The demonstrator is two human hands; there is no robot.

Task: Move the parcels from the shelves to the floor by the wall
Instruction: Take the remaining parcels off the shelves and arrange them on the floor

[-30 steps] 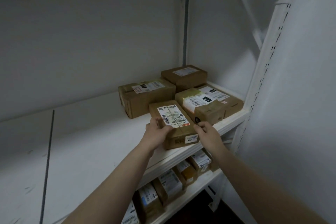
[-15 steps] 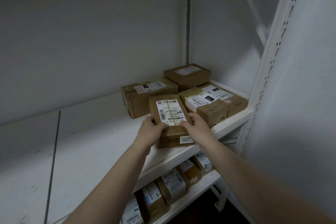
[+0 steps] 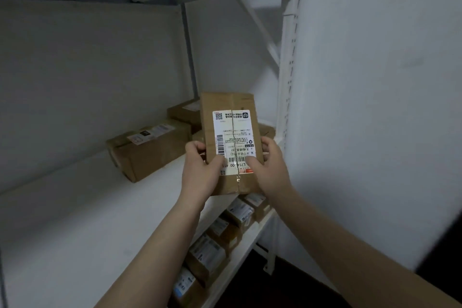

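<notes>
A small brown cardboard parcel [image 3: 231, 130] with a white shipping label is lifted off the white shelf [image 3: 82, 207] and tilted up so its label faces me. My left hand [image 3: 202, 170] grips its lower left edge, thumb on the label. Gripping its lower right edge is my right hand [image 3: 268, 167], thumb also on the label. Behind it on the shelf lie a long brown parcel [image 3: 147, 150] and a smaller parcel [image 3: 183, 112] by the back wall; others are hidden behind the held one.
Several labelled parcels [image 3: 225, 232] stand in a row on the lower shelf. The white perforated shelf upright [image 3: 287, 77] and a white wall [image 3: 375, 107] are close on the right. Dark floor [image 3: 262, 282] shows below.
Both hands have lifted the small parcel off the shelf and tipped it upright toward me; before, it lay flat at the shelf's front edge.
</notes>
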